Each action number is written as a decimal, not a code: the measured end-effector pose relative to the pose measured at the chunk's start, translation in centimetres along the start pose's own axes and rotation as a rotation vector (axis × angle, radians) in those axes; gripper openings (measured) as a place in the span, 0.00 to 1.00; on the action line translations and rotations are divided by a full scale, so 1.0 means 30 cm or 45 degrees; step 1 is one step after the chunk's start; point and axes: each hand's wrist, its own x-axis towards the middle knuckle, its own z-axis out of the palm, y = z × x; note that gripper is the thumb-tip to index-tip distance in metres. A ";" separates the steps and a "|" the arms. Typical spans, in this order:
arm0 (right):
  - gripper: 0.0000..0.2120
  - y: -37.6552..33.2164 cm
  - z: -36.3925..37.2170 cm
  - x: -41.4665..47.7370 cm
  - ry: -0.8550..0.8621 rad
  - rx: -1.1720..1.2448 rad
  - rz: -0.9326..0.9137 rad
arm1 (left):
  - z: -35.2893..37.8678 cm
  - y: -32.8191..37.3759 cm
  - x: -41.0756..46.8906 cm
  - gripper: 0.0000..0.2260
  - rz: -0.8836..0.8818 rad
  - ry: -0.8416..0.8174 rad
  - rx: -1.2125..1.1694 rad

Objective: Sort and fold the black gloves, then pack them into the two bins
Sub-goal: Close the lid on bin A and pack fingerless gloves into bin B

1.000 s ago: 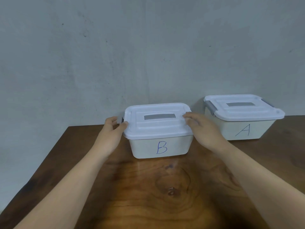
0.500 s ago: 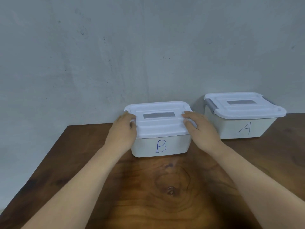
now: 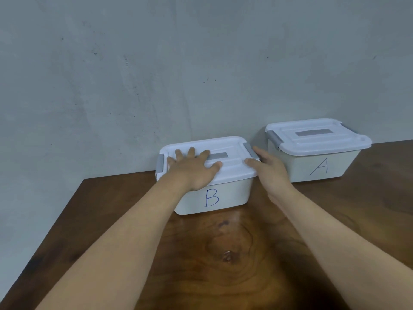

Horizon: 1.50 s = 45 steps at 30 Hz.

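Two white lidded bins stand against the wall on a brown wooden table [image 3: 223,253]. Bin B [image 3: 223,198] is nearer and left of bin A [image 3: 312,166]; both lids are on. My left hand [image 3: 192,168] lies flat with spread fingers on top of bin B's lid. My right hand [image 3: 270,168] is at the bin's right end, with thumb and forefinger on the grey latch [image 3: 250,151] there. The left grey latch [image 3: 160,164] sits down against the bin's side. No black gloves are in view.
A grey concrete wall [image 3: 156,74] rises directly behind the bins. The table's left edge [image 3: 55,224] runs diagonally toward me. A dark knot [image 3: 226,256] marks the wood in front of bin B.
My left hand has moved from the bin's left end onto the top of the lid, fingers spread. My right hand has shifted to the right latch. The view has tilted slightly.
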 end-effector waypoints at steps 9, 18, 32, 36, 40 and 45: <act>0.23 -0.110 -0.214 0.049 0.129 -1.011 -0.538 | 0.063 0.000 -0.045 0.35 0.117 0.496 0.119; 0.34 0.008 -0.376 0.176 0.194 -1.690 -0.211 | 0.112 0.029 -0.026 0.43 0.101 0.603 0.084; 0.27 0.019 -0.199 0.164 -0.011 -1.527 -0.366 | 0.075 -0.022 0.110 0.41 0.129 0.591 0.082; 0.35 -0.032 -0.205 0.161 -0.158 -1.588 -0.285 | 0.028 -0.011 0.074 0.45 0.131 0.438 0.042; 0.40 -0.101 -0.261 0.081 -0.130 -1.682 -0.470 | -0.012 0.042 -0.020 0.38 0.243 0.573 0.009; 0.40 -0.156 -0.301 -0.034 -0.089 -1.647 -0.564 | -0.029 0.076 -0.116 0.33 0.335 0.600 0.101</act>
